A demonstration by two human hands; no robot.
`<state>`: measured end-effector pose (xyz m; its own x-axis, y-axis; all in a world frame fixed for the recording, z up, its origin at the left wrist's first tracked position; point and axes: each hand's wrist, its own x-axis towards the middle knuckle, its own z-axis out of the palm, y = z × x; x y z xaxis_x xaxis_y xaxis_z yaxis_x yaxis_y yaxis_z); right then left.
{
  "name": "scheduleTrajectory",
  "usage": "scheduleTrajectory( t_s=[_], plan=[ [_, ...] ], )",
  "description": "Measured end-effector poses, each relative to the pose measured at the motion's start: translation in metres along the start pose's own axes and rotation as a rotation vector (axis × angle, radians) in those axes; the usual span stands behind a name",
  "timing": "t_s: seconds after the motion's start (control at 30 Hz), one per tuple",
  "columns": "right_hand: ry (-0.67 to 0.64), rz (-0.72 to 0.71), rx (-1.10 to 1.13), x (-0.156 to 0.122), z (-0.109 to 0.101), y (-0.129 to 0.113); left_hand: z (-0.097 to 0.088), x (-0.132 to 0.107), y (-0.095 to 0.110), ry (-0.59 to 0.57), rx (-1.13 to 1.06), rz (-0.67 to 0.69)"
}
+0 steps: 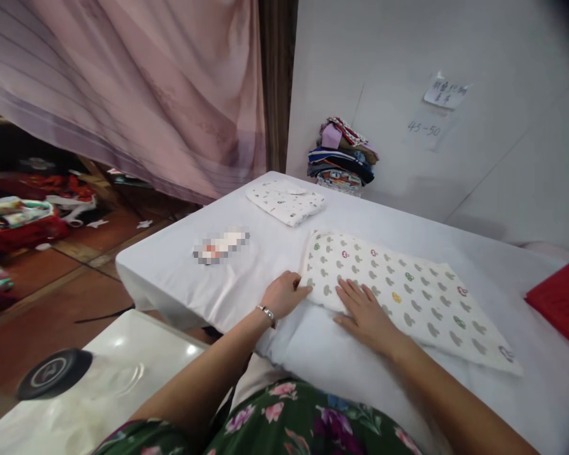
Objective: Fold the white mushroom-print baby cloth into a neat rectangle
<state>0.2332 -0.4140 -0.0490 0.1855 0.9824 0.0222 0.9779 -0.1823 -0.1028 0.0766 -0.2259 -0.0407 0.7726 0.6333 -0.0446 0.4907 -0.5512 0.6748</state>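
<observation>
your left hand (284,296) is at the near left corner of the mushroom-print cloth (384,291), fingers curled and thumb reaching onto the fabric; you can't tell from here whether thumb and fingers are clamped on that corner or only resting against it. your right hand (365,309) lies palm down across the cloth's near edge, fingers a little apart and grasping nothing. the cloth is spread flat from the centre of the frame toward the lower right, pale, with rows of grey shapes and a few red, green and yellow ones. you have it on the worktop (171,268), which has a white cover.

beyond your hands, near the centre of the frame, a folded printed cloth (284,203) lies apart from the one you touch. left of centre, a small pixelated item (221,245) sits on the cover, too masked to make out. past the worktop's far edge, you have a stack of folded clothes (344,158) against the white wall (398,50). at the right edge of the frame is a red object (562,303), cut off by the border. a pink curtain (194,88) hangs across the upper left, and at the lower left a round black object (54,374) rests on a glossy white surface (137,335).
</observation>
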Motion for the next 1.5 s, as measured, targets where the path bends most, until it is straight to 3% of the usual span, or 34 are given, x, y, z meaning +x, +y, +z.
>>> scheduleTrajectory(
  t_s=[0.17,0.37,0.53,0.63,0.73,0.83,0.9,0.97,1.03,1.13,1.2,1.3,1.4,1.5],
  plan=[
    [0.064,-0.029,-0.024,0.005,0.001,-0.015,0.007,-0.001,0.006,0.095,-0.153,-0.051],
    [0.041,-0.056,-0.01,0.009,0.01,-0.017,0.005,-0.004,0.007,0.057,-0.315,-0.09],
    [-0.027,-0.049,0.048,0.01,0.007,-0.015,0.005,-0.003,0.003,0.095,-0.257,-0.12],
    [-0.096,-0.017,0.128,0.014,-0.005,-0.009,0.003,-0.002,-0.001,0.102,-0.176,-0.112],
    [-0.07,0.087,0.168,0.023,-0.021,-0.002,0.0,0.002,-0.004,0.059,-0.121,-0.103],
    [-0.054,0.176,0.133,0.034,-0.022,0.001,0.0,0.014,-0.001,0.136,-0.038,0.006],
    [-0.052,0.175,0.097,0.04,-0.014,0.001,0.003,0.027,0.008,0.242,0.048,0.168],
    [-0.037,0.15,0.072,0.045,-0.005,0.0,0.007,0.042,0.023,0.266,0.138,0.343],
    [-0.032,0.135,0.069,0.046,0.0,-0.002,0.009,0.054,0.039,0.198,0.241,0.456],
    [-0.051,0.125,0.12,0.047,-0.002,-0.002,0.008,0.065,0.053,0.015,0.392,0.404],
    [-0.071,0.115,0.186,0.047,-0.006,0.008,0.007,0.067,0.054,-0.078,0.458,0.312],
    [-0.041,0.172,0.223,0.046,-0.008,0.043,0.008,0.07,0.048,-0.114,0.506,0.277],
    [0.034,0.336,0.136,0.038,-0.01,0.093,0.01,0.074,0.044,-0.131,0.521,0.291],
    [0.028,0.55,0.041,0.026,-0.014,0.13,0.011,0.075,0.045,-0.123,0.528,0.296]
  ],
)
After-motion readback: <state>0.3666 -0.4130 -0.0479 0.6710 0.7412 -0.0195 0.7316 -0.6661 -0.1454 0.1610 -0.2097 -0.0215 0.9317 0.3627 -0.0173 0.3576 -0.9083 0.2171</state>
